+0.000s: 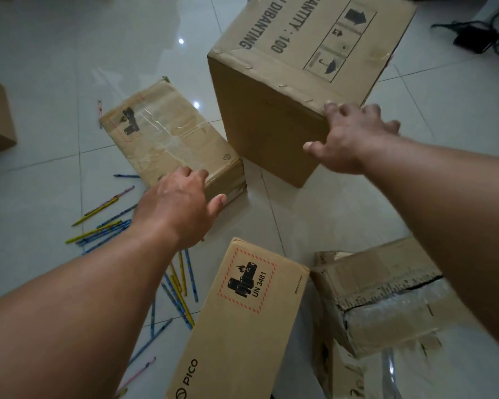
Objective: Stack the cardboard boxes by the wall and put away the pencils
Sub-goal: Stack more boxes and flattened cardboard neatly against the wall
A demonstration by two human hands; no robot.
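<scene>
reaching out, right hand (352, 139) clasps large box (285, 67), left hand (182, 205) splayed

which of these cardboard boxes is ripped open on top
The torn box at the lower right, beside the PICO box: its top is ripped along a jagged seam, with clear plastic showing. The others look closed.

There were five cardboard boxes (300, 82), one of them cut off at the left edge. Scattered pencils (107, 228) numbered perhaps twenty; overlaps hid some. One black adapter (473, 43) showed too.
</scene>
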